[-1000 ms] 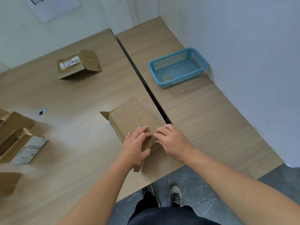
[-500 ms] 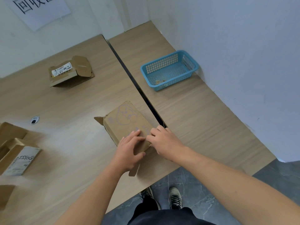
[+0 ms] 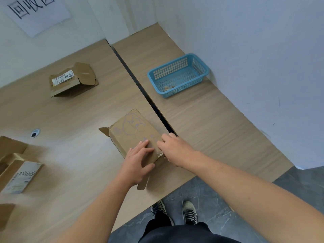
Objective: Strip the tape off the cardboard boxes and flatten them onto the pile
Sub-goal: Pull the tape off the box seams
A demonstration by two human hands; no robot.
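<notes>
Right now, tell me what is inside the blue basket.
The blue basket holds one small brownish scrap, perhaps tape or cardboard, by its near corner. Its near wall partly hides the floor behind it.

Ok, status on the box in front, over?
Left grip pressing flat on box. Right grip pinching tape at its near corner. Nothing in the way.

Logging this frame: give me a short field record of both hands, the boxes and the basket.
left hand: flat on the printed box, steadying it
right hand: fingers curled at that box's near edge, seemingly pinching clear tape
other boxes: labelled box far back; open boxes at the left edge
blue basket: on the right table, small scrap inside
stage: tape not yet off, box unflattened
</notes>
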